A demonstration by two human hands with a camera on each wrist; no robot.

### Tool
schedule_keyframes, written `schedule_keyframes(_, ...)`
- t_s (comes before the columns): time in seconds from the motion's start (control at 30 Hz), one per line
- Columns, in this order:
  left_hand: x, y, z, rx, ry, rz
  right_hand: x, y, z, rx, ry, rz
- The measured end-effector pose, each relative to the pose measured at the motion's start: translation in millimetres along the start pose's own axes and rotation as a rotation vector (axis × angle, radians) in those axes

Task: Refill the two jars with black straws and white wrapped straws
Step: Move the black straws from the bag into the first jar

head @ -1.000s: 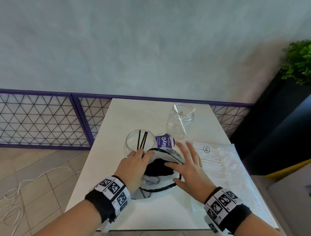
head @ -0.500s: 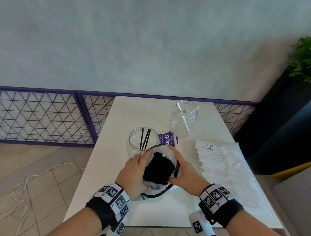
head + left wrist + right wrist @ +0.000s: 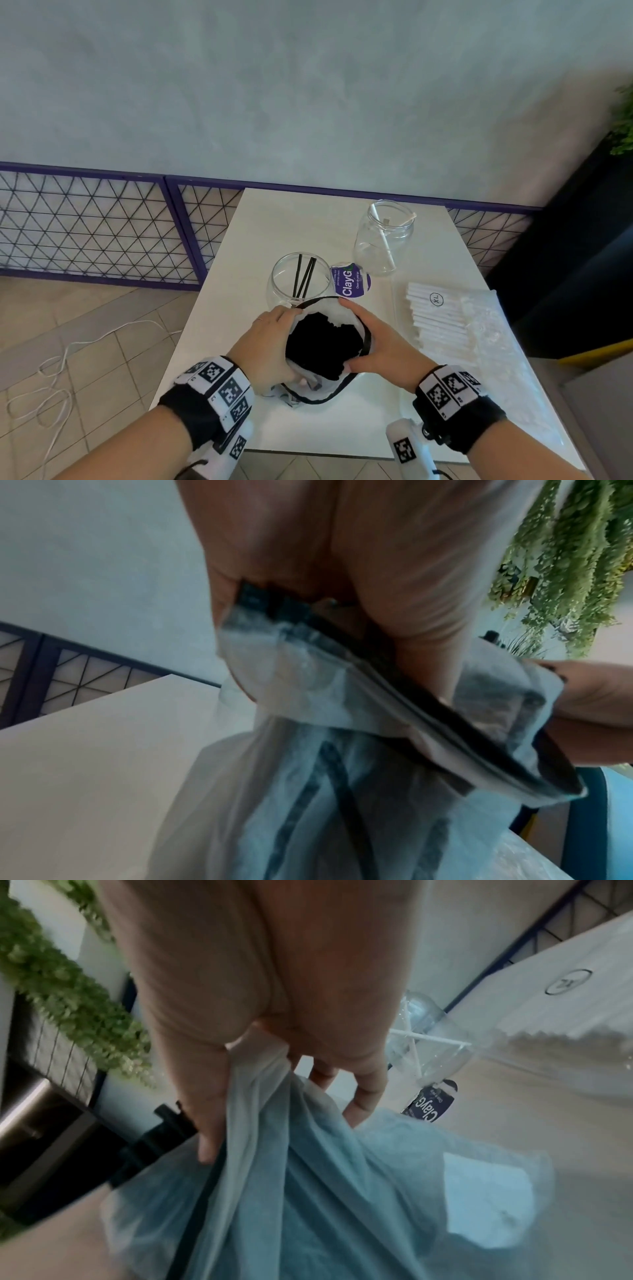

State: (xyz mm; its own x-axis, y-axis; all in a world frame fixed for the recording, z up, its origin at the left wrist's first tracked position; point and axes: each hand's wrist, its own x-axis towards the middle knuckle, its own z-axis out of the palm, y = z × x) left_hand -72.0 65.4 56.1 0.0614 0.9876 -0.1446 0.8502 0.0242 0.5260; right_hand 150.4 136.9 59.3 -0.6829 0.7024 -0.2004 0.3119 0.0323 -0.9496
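A translucent plastic bag with a black rim stands on the white table, its mouth spread over a dark mass of black straws. My left hand grips the bag's left rim and my right hand grips the right rim. In the wrist views the left hand pinches the rim of the bag, and the right hand clutches bunched film of the bag. Behind stands a round jar with a few black straws. A taller jar holds white wrapped straws.
A clear pack of white wrapped straws marked XL lies at the right of the table. A purple ClayG label sits between the jars. A purple mesh fence and the wall stand behind; a dark planter is at the right.
My right hand went from lying flat over the bag to gripping its right rim. Both hands have pulled the bag's mouth wide, showing the black straws inside.
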Motion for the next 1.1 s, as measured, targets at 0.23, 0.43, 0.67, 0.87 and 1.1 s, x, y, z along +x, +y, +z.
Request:
schedule_keyframes(0.23,-7,12,-15,0.344,0.095,0.118,9,1,-1,-0.024,0.043,-0.001)
schedule_keyframes(0.43,0,20,-8,0.389,0.028,0.182,15,-4,6,-0.082,0.008,0.002)
schedule_keyframes(0.67,0,3,-13,0.346,0.057,0.164,15,-3,5,-0.018,0.044,0.036)
schedule_keyframes(0.87,0,-4,-18,0.369,0.009,0.073,16,10,4,0.003,0.14,0.073)
schedule_keyframes(1.1,-5,-6,-10,0.354,0.139,0.138,17,14,10,0.407,0.129,0.127)
